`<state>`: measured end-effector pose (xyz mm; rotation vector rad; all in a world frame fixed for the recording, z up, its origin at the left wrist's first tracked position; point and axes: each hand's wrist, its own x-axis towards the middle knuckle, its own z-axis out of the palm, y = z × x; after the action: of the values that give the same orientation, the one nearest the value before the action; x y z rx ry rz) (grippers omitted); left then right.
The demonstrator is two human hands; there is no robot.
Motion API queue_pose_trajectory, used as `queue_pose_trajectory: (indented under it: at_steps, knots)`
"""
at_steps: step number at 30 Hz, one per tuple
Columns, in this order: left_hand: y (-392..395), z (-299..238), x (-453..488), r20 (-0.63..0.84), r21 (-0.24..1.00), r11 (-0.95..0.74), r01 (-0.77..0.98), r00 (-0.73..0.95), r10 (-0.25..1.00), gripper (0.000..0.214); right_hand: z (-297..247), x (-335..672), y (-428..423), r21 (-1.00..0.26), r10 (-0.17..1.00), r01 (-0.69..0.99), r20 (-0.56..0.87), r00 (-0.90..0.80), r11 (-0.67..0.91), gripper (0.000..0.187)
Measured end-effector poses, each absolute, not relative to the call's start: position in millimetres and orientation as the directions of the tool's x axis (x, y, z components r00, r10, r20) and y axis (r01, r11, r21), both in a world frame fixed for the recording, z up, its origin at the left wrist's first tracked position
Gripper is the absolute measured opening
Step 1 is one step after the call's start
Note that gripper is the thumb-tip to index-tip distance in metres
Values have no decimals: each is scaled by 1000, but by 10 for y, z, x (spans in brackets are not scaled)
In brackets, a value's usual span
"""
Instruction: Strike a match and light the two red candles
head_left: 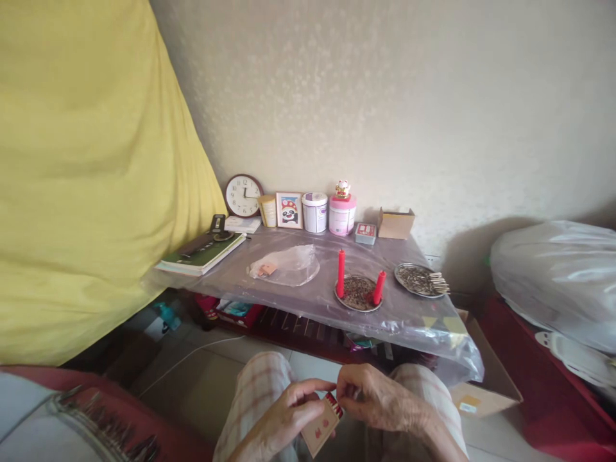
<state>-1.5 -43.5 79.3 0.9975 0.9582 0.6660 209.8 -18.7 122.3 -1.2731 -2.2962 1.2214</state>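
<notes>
Above my lap, my left hand point(293, 414) grips a small matchbox point(318, 431) with its tray slid partly out. Red-tipped matches point(333, 405) show at the box's upper end. My right hand point(373, 399) is right beside that end, thumb and fingers pinched together; whatever may be between them is hidden. Beyond my hands, two red candles, a taller one point(341, 274) and a shorter, slightly tilted one point(379, 289), stand on a round metal plate point(359, 309) covered with dark bits. A second plate point(409, 292) holds dark bits and several pale sticks point(439, 283) at its right edge.
A plastic-covered table point(298, 301) stands before my knees. On it lie a clear plastic bag point(298, 263) and books point(205, 253). A clock point(244, 196), picture frame point(289, 210), tins point(315, 213) and small cardboard box point(395, 224) line the wall. A yellow curtain point(96, 160) hangs left.
</notes>
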Motion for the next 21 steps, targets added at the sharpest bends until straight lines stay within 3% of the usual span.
queue_pose_trajectory:
  at_steps: [7, 13, 17, 21]
  knots:
    - [-421, 759, -85, -398, 905, 424, 31, 412, 820, 51, 1250, 2346, -142, -801, 869, 569, -135, -476, 188, 16]
    - [-370, 749, -77, -312, 881, 406, -241, 349, 884, 53, 1184, 2485, -122, -977, 962, 201, 20, -273, 77, 23]
    - [-351, 868, -5, -255, 834, 382, -399, 336, 907, 51, 1069, 2293, -186, -1000, 994, 17, 6, -113, 8, 19]
    - [-351, 908, 16, -181, 804, 369, -466, 400, 898, 55, 983, 2091, -224, -996, 995, -92, 26, -95, 18, 22]
